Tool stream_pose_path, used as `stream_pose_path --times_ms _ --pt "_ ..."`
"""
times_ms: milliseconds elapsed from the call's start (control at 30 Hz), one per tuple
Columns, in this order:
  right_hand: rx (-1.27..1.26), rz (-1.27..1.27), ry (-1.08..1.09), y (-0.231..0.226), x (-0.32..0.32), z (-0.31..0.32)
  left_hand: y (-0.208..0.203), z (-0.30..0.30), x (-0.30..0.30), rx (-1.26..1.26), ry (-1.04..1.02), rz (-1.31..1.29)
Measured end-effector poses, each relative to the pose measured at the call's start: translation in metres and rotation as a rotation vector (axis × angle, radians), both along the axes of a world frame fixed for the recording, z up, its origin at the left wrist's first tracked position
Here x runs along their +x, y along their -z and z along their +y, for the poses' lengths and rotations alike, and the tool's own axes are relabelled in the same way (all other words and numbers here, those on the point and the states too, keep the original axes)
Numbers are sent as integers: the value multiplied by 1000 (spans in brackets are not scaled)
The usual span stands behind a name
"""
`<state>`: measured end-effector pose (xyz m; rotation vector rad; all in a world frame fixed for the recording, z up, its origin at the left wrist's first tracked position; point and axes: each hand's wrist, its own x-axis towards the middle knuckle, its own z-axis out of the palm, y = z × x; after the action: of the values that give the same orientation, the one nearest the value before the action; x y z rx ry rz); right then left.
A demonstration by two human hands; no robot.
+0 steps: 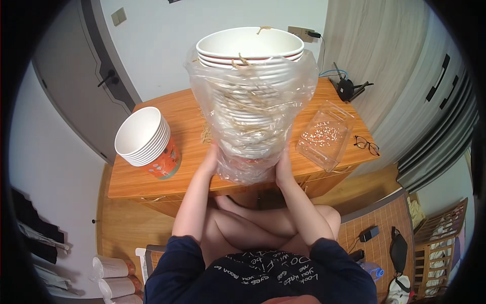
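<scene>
A tall stack of white paper buckets (250, 43), wrapped in a clear plastic bag (253, 116), stands upright between my hands, its open top tilted toward me. Brown twine-like strands (243, 61) hang over the rims and between the layers. My left hand (213, 156) grips the bagged stack low on its left side. On the lower right side, my right hand (284, 164) presses against it. Most fingers of both hands are hidden by the bag. Left of it on the table, a shorter nested stack of paper buckets (147, 137) shows an orange printed outside.
The wooden table (187, 177) carries a clear plastic tray (324, 137) of small pale pieces, eyeglasses (366, 145) and a black router (346, 88). Loose brown strands (205, 133) lie behind my left hand. More wrapped bucket stacks (114, 268) rest at the lower left.
</scene>
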<state>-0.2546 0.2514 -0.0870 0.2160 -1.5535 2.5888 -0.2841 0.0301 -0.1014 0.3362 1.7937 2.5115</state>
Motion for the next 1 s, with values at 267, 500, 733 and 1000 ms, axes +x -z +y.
stream_pose_path --times_ms 267,500,733,1000 --pt "-191 98 -123 -85 -14 -10 24 -4 -11 -73 -156 104" --pt "84 77 -109 -160 -24 -9 1 -13 -21 1 -202 241" --pt "-22 57 -105 -203 -17 -7 -63 7 -12 48 -259 227" --pt "-276 203 -123 -158 -35 35 -117 13 6 251 -138 663"
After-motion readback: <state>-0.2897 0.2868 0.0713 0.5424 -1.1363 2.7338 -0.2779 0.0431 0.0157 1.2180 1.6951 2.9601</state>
